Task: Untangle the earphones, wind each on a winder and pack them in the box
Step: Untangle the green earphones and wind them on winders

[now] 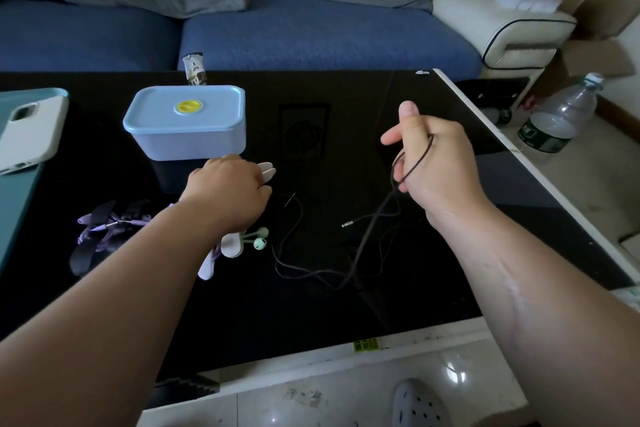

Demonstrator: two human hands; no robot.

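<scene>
L hand (230,189) sat just in front of the box (187,135), fingers curled down onto a white winder (268,170), its tips pointing right twd my R hand (440,170). R hand, well right of the box, had the black earphone cable (417,160) looped round its curled fingers, thumb up. Slack trailed over the table (346,315), jack (346,225) btwn both hands. Winder goes to cable next, I reckon.

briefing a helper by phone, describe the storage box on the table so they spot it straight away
Start at the black table in front of the blue sofa. On its far left part, just beyond the left hand, sits the box. It is the only pale blue tub there, lid on, with a round yellow disc in the lid's middle.
</scene>
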